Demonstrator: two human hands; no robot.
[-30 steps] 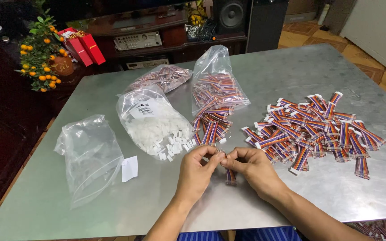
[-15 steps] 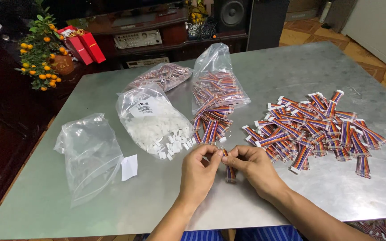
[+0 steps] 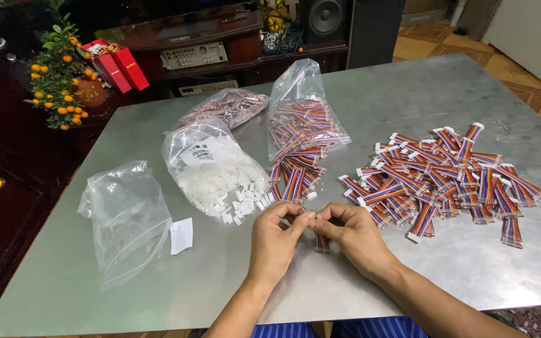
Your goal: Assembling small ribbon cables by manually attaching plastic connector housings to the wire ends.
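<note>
Both hands meet over the near middle of the grey metal table (image 3: 408, 94), fingertips pressed together around 1 short rainbow-striped ribbon cable (image 3: 322, 243). The left hand (image 3: 275, 233) pinches its top end between thumb and forefinger, and the right hand (image 3: 350, 230) pinches the same end from the other side, so the cable hangs down between them with its lower part showing just under the knuckles (whatever small piece sits at the pinched tip is hidden by the fingers). To the right lies a loose heap of finished-looking striped cables (image 3: 446, 178) with white ends. Just beyond the hands an open clear bag spills more striped cables (image 3: 298, 147), and left of it another bag holds small white plastic connectors (image 3: 217, 172), a few scattered near the left hand. A limp, nearly see-through bag (image 3: 126, 216) lies at far left beside a white paper slip (image 3: 181, 235).
</note>
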